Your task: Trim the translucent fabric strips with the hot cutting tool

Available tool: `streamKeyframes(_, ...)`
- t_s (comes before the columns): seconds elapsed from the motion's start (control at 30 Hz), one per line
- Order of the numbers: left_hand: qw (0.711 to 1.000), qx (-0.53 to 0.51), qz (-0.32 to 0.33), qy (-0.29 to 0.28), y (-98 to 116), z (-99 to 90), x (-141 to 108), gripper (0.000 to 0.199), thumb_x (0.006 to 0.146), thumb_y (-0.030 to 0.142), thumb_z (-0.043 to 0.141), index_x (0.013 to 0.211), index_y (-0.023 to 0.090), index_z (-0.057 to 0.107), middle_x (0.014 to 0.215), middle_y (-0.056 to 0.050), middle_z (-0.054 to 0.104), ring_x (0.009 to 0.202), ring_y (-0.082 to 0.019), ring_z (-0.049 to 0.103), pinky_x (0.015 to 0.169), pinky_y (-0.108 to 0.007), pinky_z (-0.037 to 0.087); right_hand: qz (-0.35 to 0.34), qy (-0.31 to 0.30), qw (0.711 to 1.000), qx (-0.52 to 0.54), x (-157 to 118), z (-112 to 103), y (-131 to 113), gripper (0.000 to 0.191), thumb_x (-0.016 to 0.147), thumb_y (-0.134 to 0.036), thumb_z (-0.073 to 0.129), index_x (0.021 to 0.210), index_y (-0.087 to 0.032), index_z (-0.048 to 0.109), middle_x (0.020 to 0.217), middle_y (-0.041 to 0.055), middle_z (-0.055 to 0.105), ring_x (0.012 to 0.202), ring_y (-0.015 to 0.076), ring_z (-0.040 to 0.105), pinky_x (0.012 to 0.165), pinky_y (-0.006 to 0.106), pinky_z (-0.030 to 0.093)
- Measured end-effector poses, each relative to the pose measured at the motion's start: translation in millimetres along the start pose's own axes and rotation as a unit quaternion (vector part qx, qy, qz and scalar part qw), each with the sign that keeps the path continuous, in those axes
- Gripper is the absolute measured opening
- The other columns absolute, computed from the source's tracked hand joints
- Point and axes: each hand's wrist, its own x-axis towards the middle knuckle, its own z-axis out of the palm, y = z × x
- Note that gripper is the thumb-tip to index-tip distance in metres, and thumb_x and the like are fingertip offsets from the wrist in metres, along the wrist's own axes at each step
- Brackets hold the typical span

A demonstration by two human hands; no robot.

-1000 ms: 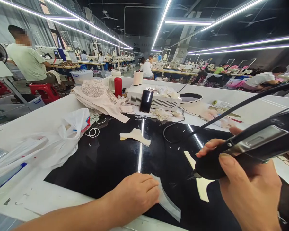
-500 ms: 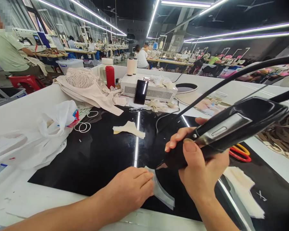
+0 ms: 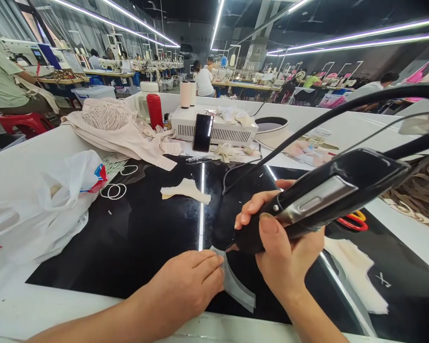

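Handheld tool (image 3: 314, 200), black with a metal side plate, sits in the right hand (image 3: 282, 243). The right hand is closed around its body, thumb on the near side and fingers on the far side. The tool is tilted: its narrow tip points down and left, just beside the far end of the translucent piece (image 3: 238, 286). Whether the tip touches the piece cannot be determined.

Left hand (image 3: 195, 281) is closed, fingers together and bent over the left edge of the translucent piece, pressing it against the black mat (image 3: 128, 243). The piece is curved, layered at its near end, and lies on the near part of the mat, between both hands.

The black mat lies on the white bench (image 3: 71, 305). Items on the mat:
- Cream piece (image 3: 186, 190) — far side, left of the tool.
- Pale fabric pieces (image 3: 361, 271) — right of the right forearm, beside a white chalk mark (image 3: 383, 280).
- Scissors (image 3: 353, 221) — red and orange handles visible, partly hidden by the tool.

Left side: a white plastic bag (image 3: 64, 190) and white loops (image 3: 113, 191). Far side: beige garments (image 3: 125, 133), a red bottle (image 3: 154, 111), and a phone (image 3: 202, 133) leaning upright against a vented white box (image 3: 229, 131). Two thread cones (image 3: 188, 94) stand on the box. Brown strips (image 3: 420, 190) lie at the far right.
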Motion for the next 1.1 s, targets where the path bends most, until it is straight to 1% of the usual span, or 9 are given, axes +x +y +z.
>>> streamKeyframes(0.2, 1.0, 0.005, -0.003, -0.016, 0.2, 3.9, -4.9, 0.016, 0.105, 0.012, 0.055, 0.099, 0.013, 0.069, 0.114, -0.007, 0.077, 0.11, -0.018, 0.073, 0.104, -0.031, 0.06, 0.001, 0.008, 1.0, -0.005, -0.2, 0.8, -2.4, 0.047, 0.085, -0.034, 0.084, 0.121, -0.026, 0.056, 0.082, -0.004, 0.069, 0.055, 0.0139, 0.064, 0.049, 0.03, 0.056)
streamKeyframes(0.33, 1.0, 0.007, 0.0, -0.015, -0.2, 1.9, -3.8, 0.015, 0.104, 0.011, 0.055, 0.098, 0.013, 0.069, 0.111, -0.007, 0.077, 0.108, -0.018, 0.073, 0.102, -0.031, 0.06, 0.008, 0.007, 1.0, -0.019, -0.5, 2.6, -3.2, 0.045, 0.086, -0.037, 0.082, 0.12, -0.028, 0.054, 0.08, -0.0055, 0.067, 0.054, 0.0133, 0.063, 0.049, 0.03, 0.056)
streamKeyframes(0.43, 1.0, 0.01, 0.001, -0.013, -0.5, 0.2, -2.2, 0.015, 0.104, 0.011, 0.056, 0.096, 0.012, 0.068, 0.109, -0.007, 0.077, 0.106, -0.018, 0.074, 0.1, -0.03, 0.061, 0.002, 0.011, 0.999, -0.035, -0.2, 3.3, -2.8, 0.041, 0.087, -0.034, 0.08, 0.119, -0.028, 0.054, 0.08, -0.0055, 0.067, 0.054, 0.0135, 0.063, 0.05, 0.03, 0.057)
streamKeyframes(0.53, 1.0, 0.009, -0.001, -0.019, -0.5, 0.3, -2.9, 0.013, 0.102, 0.009, 0.057, 0.098, 0.013, 0.069, 0.111, -0.006, 0.077, 0.106, -0.018, 0.073, 0.099, -0.03, 0.061, 0.003, 0.016, 0.999, -0.043, 0.3, 3.8, -2.0, 0.038, 0.088, -0.029, 0.078, 0.118, -0.028, 0.056, 0.08, -0.005, 0.068, 0.055, 0.0138, 0.064, 0.051, 0.03, 0.057)
streamKeyframes(0.67, 1.0, 0.007, -0.001, -0.018, -0.6, 1.3, -4.4, 0.013, 0.102, 0.008, 0.057, 0.098, 0.012, 0.069, 0.112, -0.007, 0.077, 0.11, -0.018, 0.072, 0.1, -0.03, 0.061, 0.009, 0.012, 1.0, -0.017, 0.9, 5.7, -0.9, 0.04, 0.087, -0.031, 0.081, 0.119, -0.028, 0.057, 0.079, -0.0054, 0.068, 0.054, 0.0136, 0.063, 0.052, 0.03, 0.057)
streamKeyframes(0.8, 1.0, 0.01, -0.002, -0.019, -1.3, 0.1, -1.5, 0.017, 0.104, 0.01, 0.054, 0.096, 0.013, 0.068, 0.109, -0.006, 0.078, 0.106, -0.018, 0.073, 0.094, -0.031, 0.062, 0.015, 0.01, 1.0, 0.0, 0.3, 8.8, 1.2, 0.044, 0.085, -0.037, 0.082, 0.12, -0.029, 0.055, 0.079, -0.0063, 0.067, 0.054, 0.0135, 0.062, 0.051, 0.03, 0.056)
streamKeyframes(0.97, 0.999, 0.019, 0.014, -0.033, -1.3, -3.2, 1.4, 0.014, 0.103, 0.008, 0.055, 0.102, 0.012, 0.068, 0.111, -0.006, 0.077, 0.111, -0.018, 0.072, 0.097, -0.032, 0.061, 0.018, 0.002, 1.0, -0.005, -1.6, 9.9, 4.3, 0.043, 0.087, -0.034, 0.081, 0.121, -0.029, 0.055, 0.082, -0.0058, 0.067, 0.056, 0.0137, 0.063, 0.052, 0.03, 0.056)
streamKeyframes(1.1, 0.999, 0.017, 0.013, -0.046, -0.6, -4.0, -0.7, 0.01, 0.103, 0.011, 0.058, 0.104, 0.011, 0.068, 0.113, -0.007, 0.076, 0.112, -0.019, 0.071, 0.096, -0.033, 0.06, 0.015, 0.005, 1.0, -0.013, -2.5, 9.2, 3.9, 0.039, 0.088, -0.033, 0.079, 0.119, -0.028, 0.055, 0.081, -0.0056, 0.066, 0.056, 0.0135, 0.063, 0.053, 0.03, 0.057)
